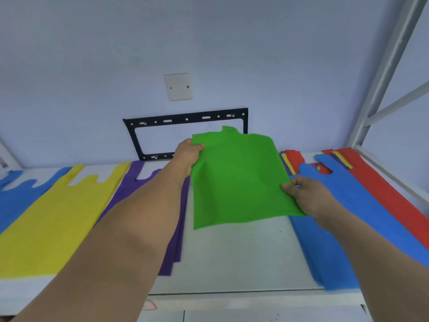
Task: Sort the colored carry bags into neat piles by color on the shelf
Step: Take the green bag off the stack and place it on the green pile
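Observation:
A green carry bag (236,180) is held flat above the white shelf (236,259), over its bare middle strip. My left hand (188,154) grips the bag's upper left edge. My right hand (306,194) pinches its lower right edge. On the shelf lie a blue bag (14,198) at far left, a yellow bag (55,217) beside it, and a purple pile (176,231) partly under my left forearm. To the right sits a mixed heap with a blue bag (343,217) on top, a red bag (390,194) and yellow and purple edges showing.
A black metal wall bracket (185,118) and a white blank plate (178,86) are fixed to the wall behind the shelf. The white rack upright (380,73) and side rail close off the right end. The shelf's front edge runs below my arms.

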